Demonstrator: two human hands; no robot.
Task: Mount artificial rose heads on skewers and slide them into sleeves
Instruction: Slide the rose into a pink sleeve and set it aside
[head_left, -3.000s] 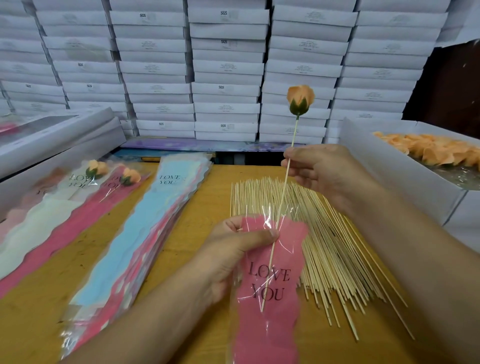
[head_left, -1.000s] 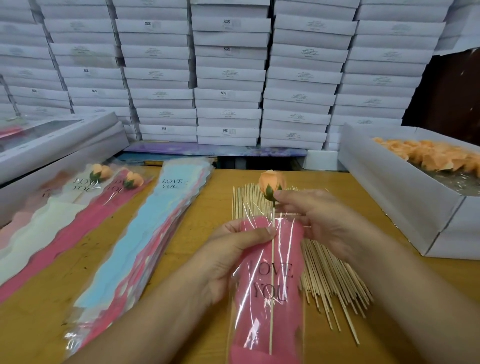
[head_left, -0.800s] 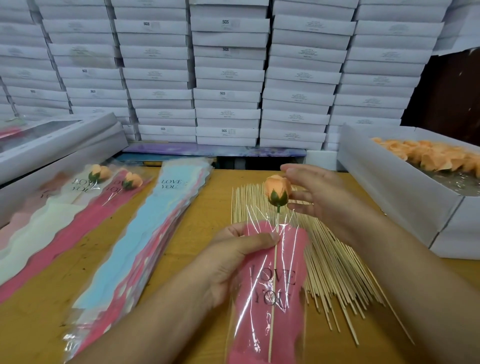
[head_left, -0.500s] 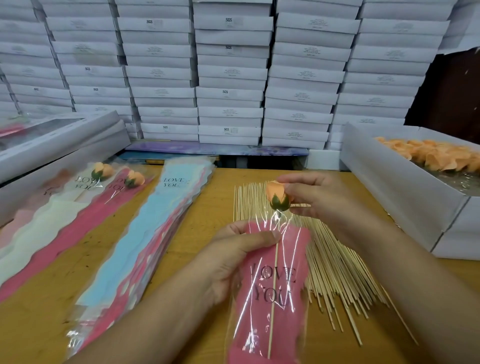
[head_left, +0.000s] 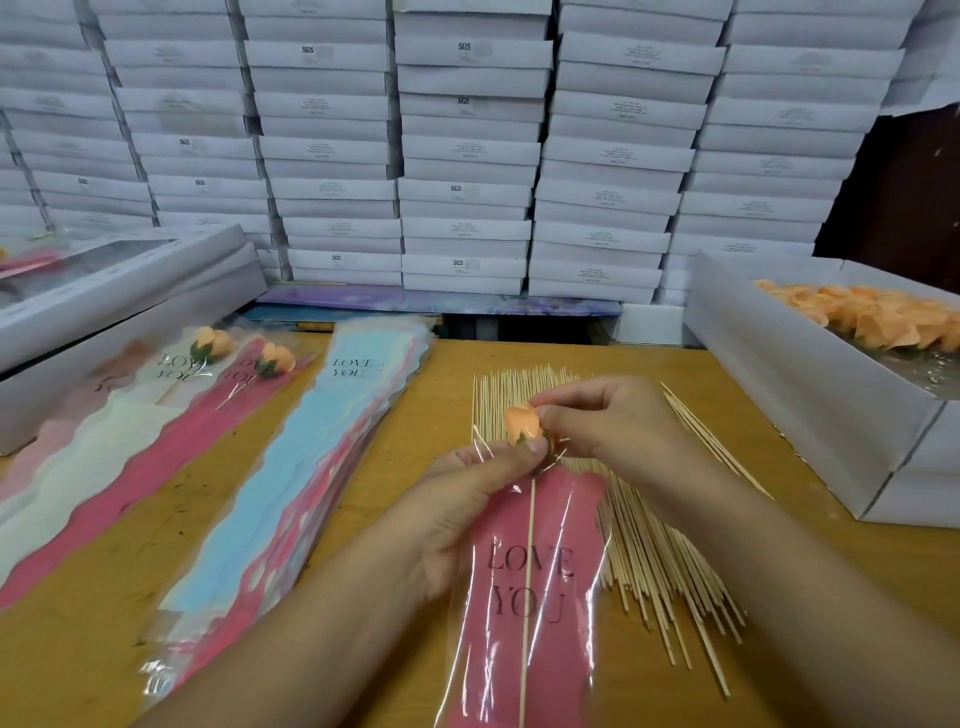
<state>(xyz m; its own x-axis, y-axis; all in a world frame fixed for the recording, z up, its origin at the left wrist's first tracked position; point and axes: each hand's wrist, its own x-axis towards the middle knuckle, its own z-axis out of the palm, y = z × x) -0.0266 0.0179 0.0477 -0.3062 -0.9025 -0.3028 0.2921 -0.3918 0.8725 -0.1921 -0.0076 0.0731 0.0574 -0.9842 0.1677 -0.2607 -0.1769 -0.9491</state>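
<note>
My left hand (head_left: 462, 509) pinches the open top of a pink "LOVE YOU" cellophane sleeve (head_left: 524, 597), thumb on the front film. A wooden skewer (head_left: 529, 566) runs down inside the sleeve. Its orange rose head (head_left: 522, 423) sits at the sleeve's mouth, just above my left thumb. My right hand (head_left: 608, 431) pinches the rose head from the right with curled fingers. Loose skewers (head_left: 665, 551) lie fanned on the wooden table (head_left: 395, 431) under both hands.
A stack of blue and pink sleeves (head_left: 311, 467) lies left of centre. Two sleeved roses (head_left: 244, 364) rest at far left on more sleeves. An open white box of orange rose heads (head_left: 872, 317) stands at right. White boxes (head_left: 467, 156) are stacked behind.
The skewer has slid down into the pink sleeve, bringing the rose head from high above the table to the sleeve's mouth. My right hand moved from the skewer shaft to the rose head.
</note>
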